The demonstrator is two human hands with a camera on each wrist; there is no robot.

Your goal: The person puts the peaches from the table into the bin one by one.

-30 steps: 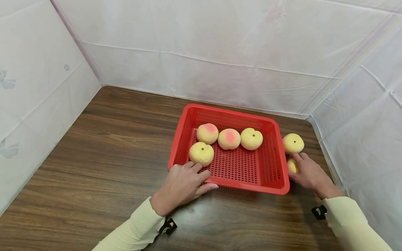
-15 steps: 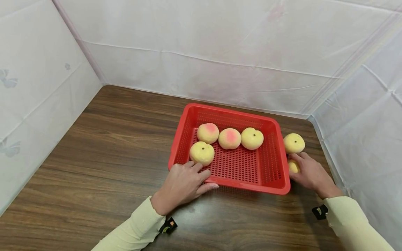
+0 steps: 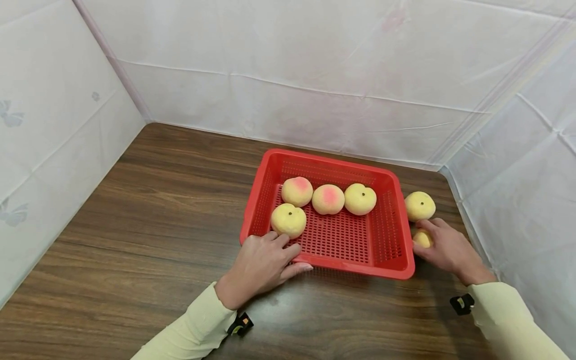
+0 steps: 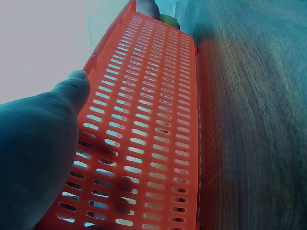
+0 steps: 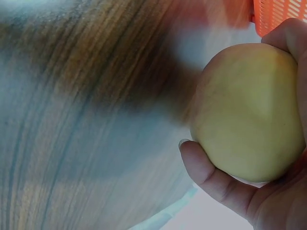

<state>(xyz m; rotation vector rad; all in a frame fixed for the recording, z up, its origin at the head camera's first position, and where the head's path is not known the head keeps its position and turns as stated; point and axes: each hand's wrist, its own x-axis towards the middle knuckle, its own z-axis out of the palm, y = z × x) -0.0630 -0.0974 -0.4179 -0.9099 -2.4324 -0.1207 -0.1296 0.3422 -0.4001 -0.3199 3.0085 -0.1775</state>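
A red perforated plastic basket holds several yellow peaches, two of them blushed pink on top. My left hand grips its front rim near the left corner, thumb outside and fingers over the edge; the left wrist view shows the thumb against the slotted wall. To the right of the basket, my right hand holds a yellow peach, its thumb and fingers curled round the sides. Part of that peach is hidden under the hand in the head view. Just beyond it another peach lies beside the basket's right wall.
The dark wood-grain table extends left of and in front of the basket. White sheeting hangs along the back and both sides, close to my right arm. A peach inside the basket lies near my left fingertips.
My right hand has shifted slightly to the right, and a little more of the peach under it shows. The left hand and the basket have stayed in place.
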